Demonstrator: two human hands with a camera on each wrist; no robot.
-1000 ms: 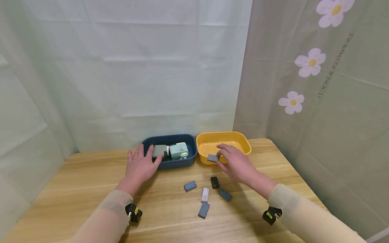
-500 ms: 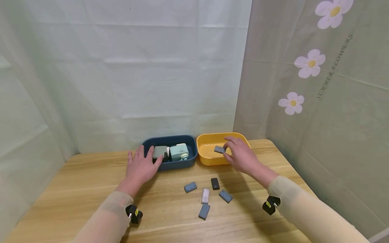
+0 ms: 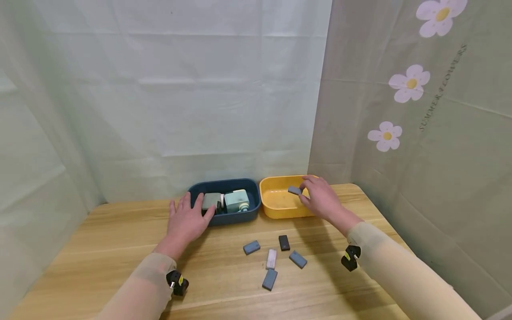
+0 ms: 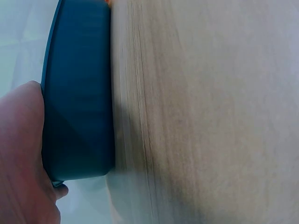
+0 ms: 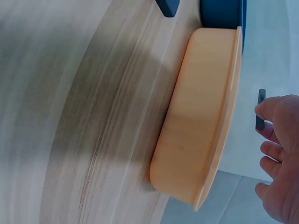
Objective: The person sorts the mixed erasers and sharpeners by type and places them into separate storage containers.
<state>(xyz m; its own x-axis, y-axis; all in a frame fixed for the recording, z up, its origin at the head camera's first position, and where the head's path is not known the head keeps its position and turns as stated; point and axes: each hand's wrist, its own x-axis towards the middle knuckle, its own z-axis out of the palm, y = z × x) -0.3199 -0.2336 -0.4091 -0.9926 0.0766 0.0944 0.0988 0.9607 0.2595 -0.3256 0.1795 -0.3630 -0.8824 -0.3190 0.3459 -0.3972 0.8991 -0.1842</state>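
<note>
My right hand (image 3: 322, 198) pinches a small flat grey block (image 3: 295, 190) between thumb and fingers, above the yellow bin (image 3: 276, 212). In the right wrist view the block (image 5: 261, 109) is seen edge-on, apart from the bin's rim. My left hand (image 3: 188, 222) rests on the left end of the navy bin (image 3: 236, 218), its fingers spread over the rim. Inside that bin lie a grey-green boxy item (image 3: 211, 201) and a pale mint boxy item (image 3: 237, 200); what they are is unclear. The left hand partly covers the grey-green one.
Several flat blocks lie on the wooden table (image 3: 112, 249) in front of the bins: a black block (image 3: 284, 242), a whitish block (image 3: 271, 258) and blue-grey blocks (image 3: 270, 279). Both bins stand side by side near the back curtain (image 3: 200, 89). A flowered curtain (image 3: 400, 186) hangs at the right.
My right hand has carried the grey block from the yellow bin's near rim rightward and farther back, over the bin. My left hand has stayed at the navy bin.
</note>
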